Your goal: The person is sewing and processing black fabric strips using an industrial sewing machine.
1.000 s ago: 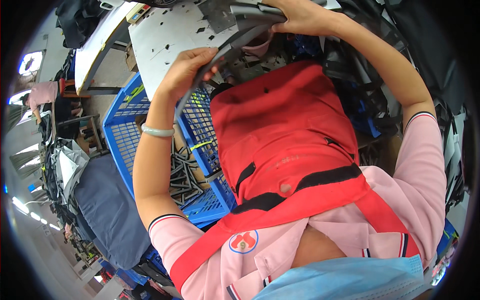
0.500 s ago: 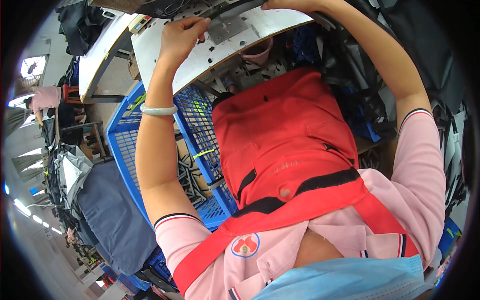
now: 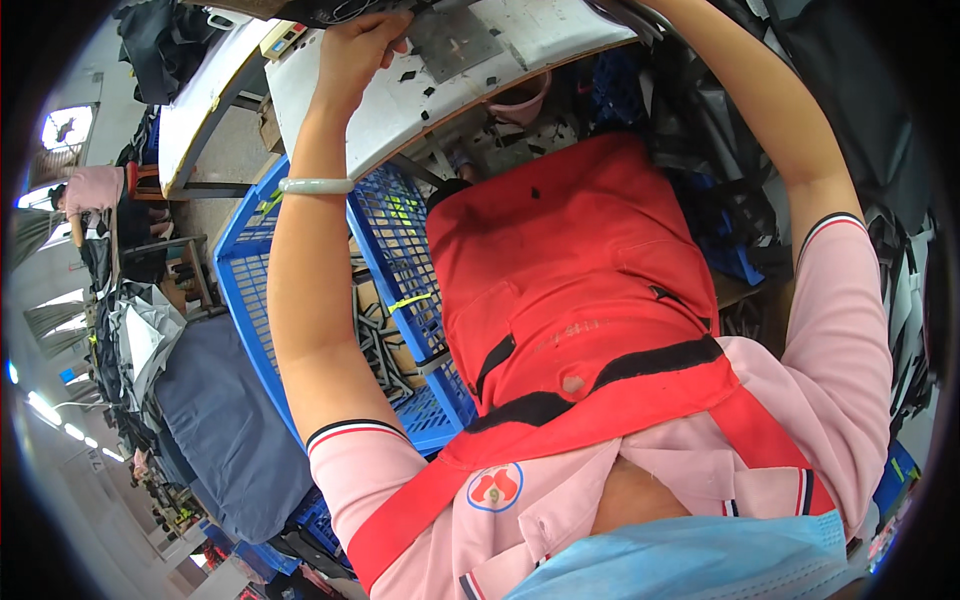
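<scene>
At the top edge, my left hand (image 3: pixel 358 52) is raised over the white work table (image 3: pixel 350 125), its thumb and fingers pinched together. A black strip, mostly cut off by the picture's edge, runs from those fingertips. A flat grey metal plate (image 3: pixel 460 45) lies on the table just right of the hand, with small black scraps scattered around it. My right forearm (image 3: pixel 745 75) reaches up past the table's right end. The right hand itself is beyond the top edge, out of sight.
Left of my lap stands a blue plastic crate (image 3: pixel 385 235) holding several dark strip pieces. Under the table is a pink bucket (image 3: pixel 520 103). Black sheet material (image 3: pixel 860 110) hangs at the right. Another person (image 3: pixel 95 190) works far off at the left.
Both hands have moved up and away. The right hand has left the picture, and most of the black strip once visible between the hands has gone past the top edge.
</scene>
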A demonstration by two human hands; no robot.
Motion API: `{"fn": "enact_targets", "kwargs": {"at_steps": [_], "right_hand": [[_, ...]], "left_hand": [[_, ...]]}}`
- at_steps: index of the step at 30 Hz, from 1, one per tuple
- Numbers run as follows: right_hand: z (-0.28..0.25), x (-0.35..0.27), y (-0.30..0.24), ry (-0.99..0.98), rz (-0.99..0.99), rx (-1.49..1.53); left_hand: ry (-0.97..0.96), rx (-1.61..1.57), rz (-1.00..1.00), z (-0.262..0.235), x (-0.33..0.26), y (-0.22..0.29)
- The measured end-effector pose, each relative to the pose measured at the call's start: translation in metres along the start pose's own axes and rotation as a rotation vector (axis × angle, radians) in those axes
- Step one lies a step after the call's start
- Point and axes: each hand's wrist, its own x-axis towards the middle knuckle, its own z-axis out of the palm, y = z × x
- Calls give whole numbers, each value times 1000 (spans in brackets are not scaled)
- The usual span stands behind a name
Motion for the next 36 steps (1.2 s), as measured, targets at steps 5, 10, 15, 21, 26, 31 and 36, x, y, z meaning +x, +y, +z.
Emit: {"fn": "enact_targets", "kwargs": {"at_steps": [5,10,15,21,26,31,36], "right_hand": [[7,-13,-1,63,66,-73],[3,-23,9,149,107,-73],[29,-55,-44,-55,-222,-138],[136,-83,-100,48,-745,-581],[88,-61,-65,-221,-332,-161],[22,-65,-28,-173,-41,-198],[-8,-60,-31,-294,257,141]], "left_hand": [[-4,-44,-92,1,-6,-3],[77,-260,-102,-38,-1,-26],[-61,156,-47,-9,-25,-8],[-324,-101,-4,53,-27,27],[-310,-207,-283,30,-62,-13],[-425,-280,-451,18,-101,-17],[-186,-11,-171,10,-76,15]]}}
